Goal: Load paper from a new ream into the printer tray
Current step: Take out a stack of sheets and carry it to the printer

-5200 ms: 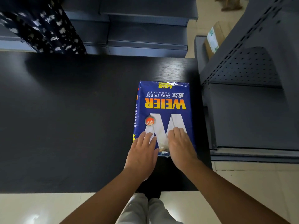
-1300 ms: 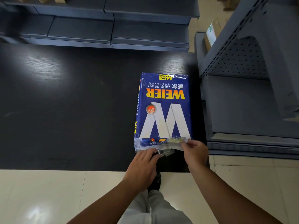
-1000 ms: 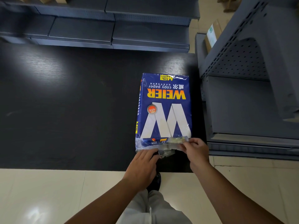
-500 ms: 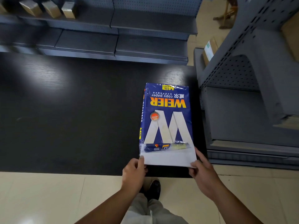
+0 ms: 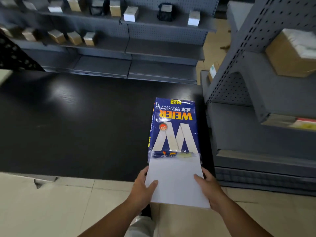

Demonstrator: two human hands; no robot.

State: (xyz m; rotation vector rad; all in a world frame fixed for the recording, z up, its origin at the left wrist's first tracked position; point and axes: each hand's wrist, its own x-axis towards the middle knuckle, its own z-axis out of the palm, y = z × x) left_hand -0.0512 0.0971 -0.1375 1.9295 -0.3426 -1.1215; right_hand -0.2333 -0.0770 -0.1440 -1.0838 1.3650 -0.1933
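A blue ream wrapper (image 5: 174,127) printed "WEIER copy paper" lies on the black table (image 5: 77,125) near its right end, its near end torn open. A white paper stack (image 5: 176,182) sticks out of that open end and past the table's front edge. My left hand (image 5: 142,189) grips the stack's left side, thumb on top. My right hand (image 5: 209,187) grips the right side the same way. No printer or tray is in view.
Grey metal shelving (image 5: 256,134) stands close against the table's right end, with a cardboard box (image 5: 290,52) on an upper shelf. More grey shelves (image 5: 130,48) with several small boxes run behind the table. Pale tiled floor (image 5: 51,202) lies below me.
The wrapper's near end was torn open, then both hands took the white stack by its sides and have drawn it farther out toward me. The camera has tilted up, showing more shelving.
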